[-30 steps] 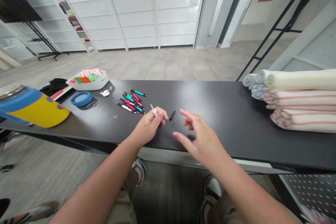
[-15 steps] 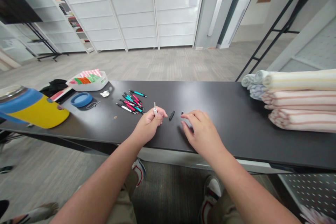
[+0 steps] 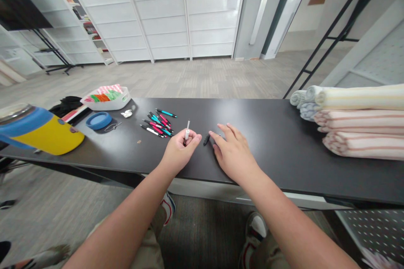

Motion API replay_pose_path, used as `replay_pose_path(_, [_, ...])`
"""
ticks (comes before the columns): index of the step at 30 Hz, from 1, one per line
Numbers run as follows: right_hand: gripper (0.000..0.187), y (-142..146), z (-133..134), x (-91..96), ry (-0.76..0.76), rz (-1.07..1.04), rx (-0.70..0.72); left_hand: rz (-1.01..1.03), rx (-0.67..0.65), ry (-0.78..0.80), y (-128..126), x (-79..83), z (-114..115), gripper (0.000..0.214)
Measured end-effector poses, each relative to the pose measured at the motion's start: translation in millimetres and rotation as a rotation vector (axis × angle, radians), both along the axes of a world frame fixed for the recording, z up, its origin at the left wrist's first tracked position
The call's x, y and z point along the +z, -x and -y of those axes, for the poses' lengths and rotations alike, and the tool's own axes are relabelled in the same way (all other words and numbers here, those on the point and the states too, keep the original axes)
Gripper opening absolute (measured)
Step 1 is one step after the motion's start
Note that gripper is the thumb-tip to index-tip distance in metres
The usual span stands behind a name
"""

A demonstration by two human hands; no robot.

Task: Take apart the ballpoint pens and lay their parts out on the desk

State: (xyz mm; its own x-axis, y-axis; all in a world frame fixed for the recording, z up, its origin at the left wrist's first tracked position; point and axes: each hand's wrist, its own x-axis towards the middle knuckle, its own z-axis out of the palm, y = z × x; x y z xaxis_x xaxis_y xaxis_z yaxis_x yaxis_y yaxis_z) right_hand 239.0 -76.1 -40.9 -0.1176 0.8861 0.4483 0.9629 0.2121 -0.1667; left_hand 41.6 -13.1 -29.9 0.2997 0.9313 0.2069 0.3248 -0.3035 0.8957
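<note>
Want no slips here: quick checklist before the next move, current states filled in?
1. White pen part held in the left hand: ok.
2. Black piece lying on the table, between the hands: ok.
3. Right hand closed in a grip: not ok, fingers spread.
4. Right index fingertip touching the black piece: cannot tell, they meet in this view.
5. Rolled towels clear of the right hand: ok.

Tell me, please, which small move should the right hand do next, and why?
Probably the right hand should close its fingers on the small black piece. Its index fingertip is right by that piece, though contact is unclear; the hand is open, while the left hand holds a white pen part.
</note>
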Motion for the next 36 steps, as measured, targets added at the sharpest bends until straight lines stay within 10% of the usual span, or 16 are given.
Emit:
replay_pose_path(6, [0.047,0.8,-2.2,-3.4,0.043,0.008,-0.071,-0.306,0.068,-0.163,-4.1,-0.5,1.4,0.023])
replay_pose_path(36, [0.011,-3.5,-2.9,-1.6,-0.030,-0.076,0.106,-0.158,0.046,-0.106,-0.7,1.2,1.8,0.036])
